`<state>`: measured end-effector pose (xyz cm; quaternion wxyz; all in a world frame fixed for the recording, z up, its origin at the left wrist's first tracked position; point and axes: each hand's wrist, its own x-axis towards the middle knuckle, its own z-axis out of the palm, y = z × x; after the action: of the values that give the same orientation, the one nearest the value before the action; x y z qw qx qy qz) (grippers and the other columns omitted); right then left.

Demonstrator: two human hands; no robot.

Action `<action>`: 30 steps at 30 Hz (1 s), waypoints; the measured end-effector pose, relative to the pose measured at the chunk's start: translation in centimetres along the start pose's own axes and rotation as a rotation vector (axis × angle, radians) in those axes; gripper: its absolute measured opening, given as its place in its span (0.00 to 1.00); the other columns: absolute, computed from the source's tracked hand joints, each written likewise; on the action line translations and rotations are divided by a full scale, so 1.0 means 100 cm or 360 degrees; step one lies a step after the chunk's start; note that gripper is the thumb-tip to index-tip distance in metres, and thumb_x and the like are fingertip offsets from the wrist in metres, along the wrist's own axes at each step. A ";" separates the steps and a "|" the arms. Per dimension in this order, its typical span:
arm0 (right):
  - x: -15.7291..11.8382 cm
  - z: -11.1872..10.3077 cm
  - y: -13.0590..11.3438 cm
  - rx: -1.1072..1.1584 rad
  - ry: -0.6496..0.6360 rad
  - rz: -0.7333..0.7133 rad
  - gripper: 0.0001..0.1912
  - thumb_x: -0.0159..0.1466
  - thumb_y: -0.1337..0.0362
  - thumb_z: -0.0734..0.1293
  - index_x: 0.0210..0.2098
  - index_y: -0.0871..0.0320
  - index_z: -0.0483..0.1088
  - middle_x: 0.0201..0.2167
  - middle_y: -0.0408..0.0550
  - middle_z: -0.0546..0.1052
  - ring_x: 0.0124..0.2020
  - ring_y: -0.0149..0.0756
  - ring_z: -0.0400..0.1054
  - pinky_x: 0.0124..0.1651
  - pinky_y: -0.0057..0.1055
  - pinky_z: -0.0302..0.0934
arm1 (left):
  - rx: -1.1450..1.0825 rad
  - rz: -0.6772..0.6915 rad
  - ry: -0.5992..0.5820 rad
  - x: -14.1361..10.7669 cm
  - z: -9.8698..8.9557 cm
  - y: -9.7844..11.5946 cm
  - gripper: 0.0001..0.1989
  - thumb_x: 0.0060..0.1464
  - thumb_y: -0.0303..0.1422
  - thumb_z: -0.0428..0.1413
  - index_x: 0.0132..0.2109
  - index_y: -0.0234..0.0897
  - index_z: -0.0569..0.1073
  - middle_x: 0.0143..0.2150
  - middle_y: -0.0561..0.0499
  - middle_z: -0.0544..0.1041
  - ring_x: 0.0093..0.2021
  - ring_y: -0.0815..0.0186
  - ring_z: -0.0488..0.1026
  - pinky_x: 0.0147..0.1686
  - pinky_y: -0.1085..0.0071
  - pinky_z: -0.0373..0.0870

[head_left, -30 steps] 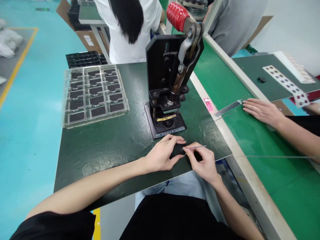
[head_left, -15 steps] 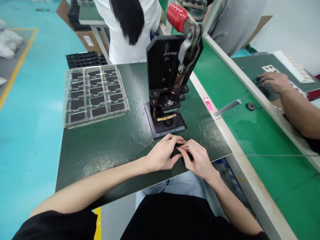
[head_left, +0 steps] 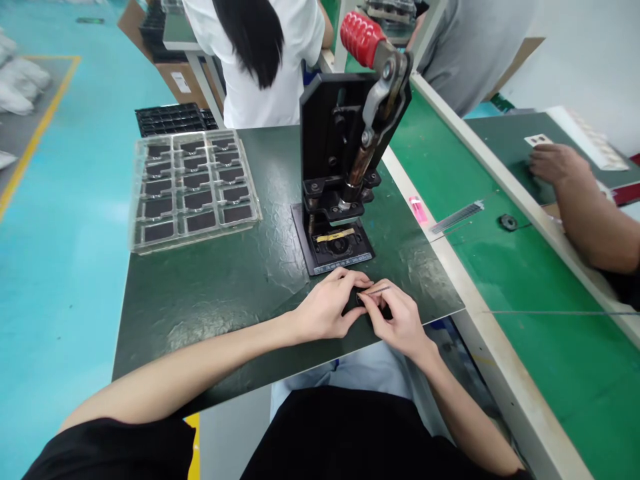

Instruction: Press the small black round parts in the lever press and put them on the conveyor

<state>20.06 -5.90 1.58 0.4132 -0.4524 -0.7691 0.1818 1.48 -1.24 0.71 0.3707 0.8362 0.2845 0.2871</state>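
Observation:
My left hand (head_left: 327, 307) curls its thumb and fingers round a small dark part (head_left: 354, 301), which is mostly hidden between the two hands. Pinched in my right hand (head_left: 397, 317) is a thin grey strip (head_left: 379, 290), its left end at the dark part; its exact kind I cannot make out. Both hands are low over the front edge of the dark green table (head_left: 210, 287). Just beyond them stands a black hand press (head_left: 340, 180) with a red grip (head_left: 361, 39), its lever raised and a yellow label strip (head_left: 335, 235) on its base.
On the left lies a clear plastic tray (head_left: 195, 190) with dark flat pieces in its pockets. To the right runs a green conveyor belt (head_left: 500, 267) with a pink item (head_left: 418, 210), grey strips (head_left: 457, 217) and a small dark round part (head_left: 508, 222). Co-workers sit beyond.
The grey strip in my right hand shows more plainly and its outer end has tilted up. My left hand stays nearly still. A co-worker's hand at the right has shifted slightly.

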 end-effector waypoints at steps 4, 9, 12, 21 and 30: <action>-0.001 -0.001 -0.003 -0.0042 -0.0003 0.0037 0.06 0.71 0.73 0.66 0.38 0.57 0.68 0.28 0.42 0.69 0.29 0.31 0.65 0.32 0.29 0.60 | -0.0041 0.0000 -0.0027 0.001 -0.002 -0.001 0.21 0.61 0.28 0.58 0.60 0.39 0.65 0.59 0.41 0.75 0.61 0.53 0.72 0.58 0.52 0.75; -0.001 -0.004 -0.008 -0.0229 0.0139 0.0098 0.09 0.70 0.72 0.66 0.33 0.57 0.68 0.24 0.41 0.67 0.25 0.28 0.60 0.29 0.28 0.56 | -0.0154 -0.0021 0.0080 -0.001 -0.001 0.001 0.29 0.59 0.27 0.58 0.65 0.39 0.60 0.62 0.40 0.72 0.60 0.54 0.74 0.52 0.56 0.79; 0.000 -0.003 -0.009 -0.0290 0.0232 0.0152 0.11 0.71 0.71 0.66 0.31 0.56 0.66 0.23 0.40 0.66 0.23 0.27 0.59 0.27 0.27 0.56 | -0.0079 -0.0009 0.0105 -0.002 0.001 0.004 0.26 0.60 0.31 0.59 0.62 0.40 0.61 0.60 0.40 0.74 0.60 0.53 0.74 0.53 0.55 0.79; 0.002 0.006 -0.011 -0.0213 0.0264 0.0184 0.12 0.70 0.69 0.66 0.30 0.57 0.66 0.24 0.41 0.71 0.22 0.26 0.62 0.26 0.26 0.60 | 0.0148 -0.0052 0.0066 -0.001 0.007 0.005 0.19 0.60 0.33 0.62 0.54 0.38 0.64 0.53 0.42 0.78 0.56 0.53 0.74 0.53 0.55 0.78; -0.001 -0.022 -0.004 -0.0227 0.0827 0.0242 0.14 0.72 0.71 0.65 0.52 0.55 0.78 0.34 0.48 0.80 0.30 0.35 0.75 0.33 0.32 0.71 | 0.0019 -0.0043 0.0098 -0.002 0.006 0.004 0.22 0.62 0.39 0.64 0.55 0.39 0.63 0.53 0.43 0.78 0.55 0.54 0.76 0.54 0.55 0.77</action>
<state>21.63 -6.40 3.05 0.5488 -0.5682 -0.6121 0.0356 1.87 -1.94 0.63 0.3607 0.8252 0.3087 0.3060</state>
